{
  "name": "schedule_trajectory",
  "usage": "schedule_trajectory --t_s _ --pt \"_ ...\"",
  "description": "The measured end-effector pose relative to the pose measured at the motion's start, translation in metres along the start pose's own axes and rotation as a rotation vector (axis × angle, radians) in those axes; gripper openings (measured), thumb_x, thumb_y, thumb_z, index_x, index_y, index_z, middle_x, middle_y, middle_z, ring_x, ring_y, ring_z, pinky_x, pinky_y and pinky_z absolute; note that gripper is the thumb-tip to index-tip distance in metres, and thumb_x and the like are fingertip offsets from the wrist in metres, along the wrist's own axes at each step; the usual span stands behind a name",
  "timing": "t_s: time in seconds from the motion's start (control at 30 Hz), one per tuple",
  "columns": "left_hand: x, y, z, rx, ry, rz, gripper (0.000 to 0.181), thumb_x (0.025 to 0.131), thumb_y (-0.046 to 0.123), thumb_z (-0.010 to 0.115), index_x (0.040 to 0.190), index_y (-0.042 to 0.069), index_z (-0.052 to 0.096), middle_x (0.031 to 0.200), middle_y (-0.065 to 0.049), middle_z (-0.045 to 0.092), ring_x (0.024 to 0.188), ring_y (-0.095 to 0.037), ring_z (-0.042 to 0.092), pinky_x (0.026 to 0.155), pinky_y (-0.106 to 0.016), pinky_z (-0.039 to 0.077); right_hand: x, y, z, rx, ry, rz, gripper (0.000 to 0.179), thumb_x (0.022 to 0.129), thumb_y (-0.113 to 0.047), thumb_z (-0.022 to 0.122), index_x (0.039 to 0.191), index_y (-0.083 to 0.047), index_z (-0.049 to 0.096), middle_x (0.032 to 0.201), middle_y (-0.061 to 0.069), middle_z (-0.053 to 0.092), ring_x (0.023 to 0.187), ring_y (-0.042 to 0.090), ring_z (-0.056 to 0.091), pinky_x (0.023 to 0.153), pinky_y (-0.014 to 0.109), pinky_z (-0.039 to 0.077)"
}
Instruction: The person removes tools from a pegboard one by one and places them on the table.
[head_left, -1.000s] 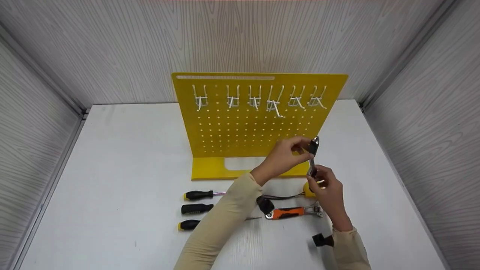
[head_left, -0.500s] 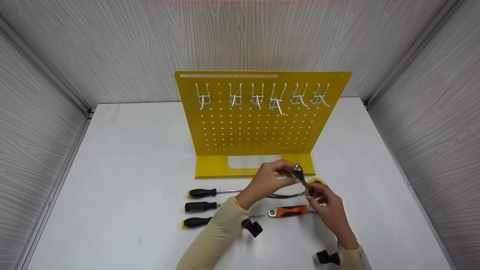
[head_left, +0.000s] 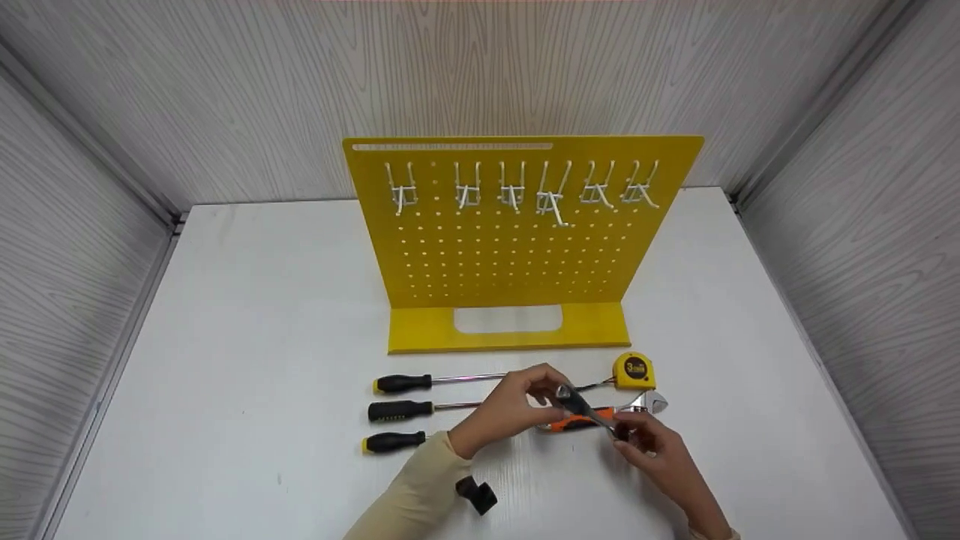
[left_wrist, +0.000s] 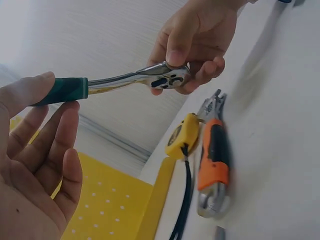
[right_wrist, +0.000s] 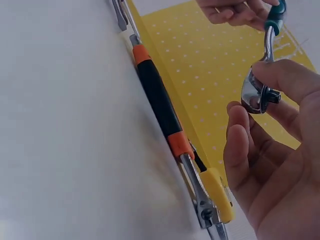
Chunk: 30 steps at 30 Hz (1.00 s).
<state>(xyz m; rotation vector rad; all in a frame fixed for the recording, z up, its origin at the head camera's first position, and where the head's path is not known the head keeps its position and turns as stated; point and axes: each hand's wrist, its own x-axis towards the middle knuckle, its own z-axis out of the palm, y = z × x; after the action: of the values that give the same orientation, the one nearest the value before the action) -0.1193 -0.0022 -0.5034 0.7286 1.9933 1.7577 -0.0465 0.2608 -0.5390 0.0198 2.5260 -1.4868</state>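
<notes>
Both hands hold a ratchet wrench (head_left: 596,418) over the table. My left hand (head_left: 514,409) pinches its dark green handle (left_wrist: 67,90) between thumb and fingers. At the other end, my right hand (head_left: 654,448) pinches the chrome ratchet head (right_wrist: 253,93), and the square drive stub shows in the right wrist view. Beneath the ratchet lies an adjustable wrench (left_wrist: 214,155) with an orange and black handle, partly hidden in the head view. Just behind that is a yellow tape measure (head_left: 634,371) with a black strap.
A yellow pegboard (head_left: 502,259) stands at the back, with several white hooks (head_left: 551,201) along its upper part. Left of the hands lie three screwdrivers (head_left: 401,410) with black handles, their tips partly behind the left arm. Grained panels (head_left: 480,67) enclose the table (head_left: 262,322).
Both hands have come down and toward the person with the ratchet wrench, from in front of the pegboard to over the adjustable wrench. The ratchet has tipped from near upright to slanted. The tape measure is uncovered.
</notes>
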Motion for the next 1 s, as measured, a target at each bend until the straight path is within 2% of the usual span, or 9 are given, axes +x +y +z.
schedule_trajectory --t_s 0.13,0.33,0.43,0.6,0.7,0.87,1.0 --pt "-0.016 -0.011 -0.001 0.08 0.012 -0.051 0.027 0.08 0.021 0.078 0.104 0.019 0.067 0.098 0.001 0.071 0.085 -0.002 0.062 0.078 -0.029 0.048 -0.003 0.004 -0.004 -0.035 -0.066 0.014 0.039 0.087 -0.017 0.071 0.124 -0.011 0.06 0.105 0.009 0.064 0.078 0.006 0.054 0.068 0.022 0.049" --pt "-0.034 -0.022 0.001 0.203 0.04 -0.125 0.025 0.077 0.025 0.081 0.099 0.023 0.069 0.092 0.006 0.074 0.08 -0.007 0.063 0.068 -0.019 0.043 -0.001 0.004 -0.008 -0.117 -0.135 0.015 0.038 0.086 -0.021 0.072 0.122 -0.013 0.062 0.105 0.008 0.064 0.081 0.007 0.053 0.069 0.022 0.049" --pt "-0.039 -0.026 0.002 0.325 0.044 -0.093 0.026 0.076 0.027 0.081 0.099 0.023 0.068 0.09 0.006 0.075 0.078 -0.008 0.065 0.071 -0.02 0.043 -0.002 0.003 -0.01 -0.123 -0.166 0.027 0.039 0.085 -0.021 0.072 0.122 -0.012 0.061 0.104 0.009 0.064 0.081 0.007 0.054 0.068 0.022 0.049" --pt "-0.044 -0.031 0.005 0.565 0.036 -0.025 0.027 0.077 0.033 0.08 0.098 0.023 0.068 0.087 0.009 0.075 0.077 0.0 0.065 0.078 -0.023 0.045 -0.002 0.004 -0.011 -0.142 -0.187 0.039 0.04 0.085 -0.022 0.073 0.122 -0.012 0.061 0.101 0.008 0.064 0.078 0.007 0.054 0.066 0.022 0.048" --pt "-0.047 -0.034 0.007 0.675 0.03 -0.012 0.026 0.076 0.036 0.08 0.096 0.023 0.069 0.084 0.011 0.074 0.073 0.002 0.064 0.067 -0.018 0.044 -0.002 0.007 -0.011 -0.159 -0.19 0.053 0.04 0.085 -0.021 0.073 0.122 -0.012 0.06 0.101 0.008 0.064 0.077 0.009 0.054 0.065 0.022 0.048" --pt "-0.048 -0.038 0.013 0.862 0.035 0.048 0.025 0.074 0.039 0.08 0.092 0.024 0.071 0.075 0.013 0.07 0.065 0.003 0.058 0.054 -0.014 0.033 -0.003 0.013 -0.01 -0.18 -0.172 0.092 0.041 0.084 -0.018 0.073 0.122 -0.012 0.061 0.103 0.007 0.065 0.079 0.012 0.054 0.065 0.022 0.048" --pt "-0.047 -0.042 0.017 0.921 0.026 0.062 0.026 0.073 0.04 0.081 0.092 0.023 0.074 0.075 0.012 0.068 0.065 0.0 0.055 0.052 -0.017 0.032 -0.002 0.016 -0.009 -0.207 -0.148 0.101 0.039 0.083 -0.016 0.073 0.121 -0.012 0.062 0.099 0.005 0.065 0.078 0.012 0.052 0.065 0.021 0.046"
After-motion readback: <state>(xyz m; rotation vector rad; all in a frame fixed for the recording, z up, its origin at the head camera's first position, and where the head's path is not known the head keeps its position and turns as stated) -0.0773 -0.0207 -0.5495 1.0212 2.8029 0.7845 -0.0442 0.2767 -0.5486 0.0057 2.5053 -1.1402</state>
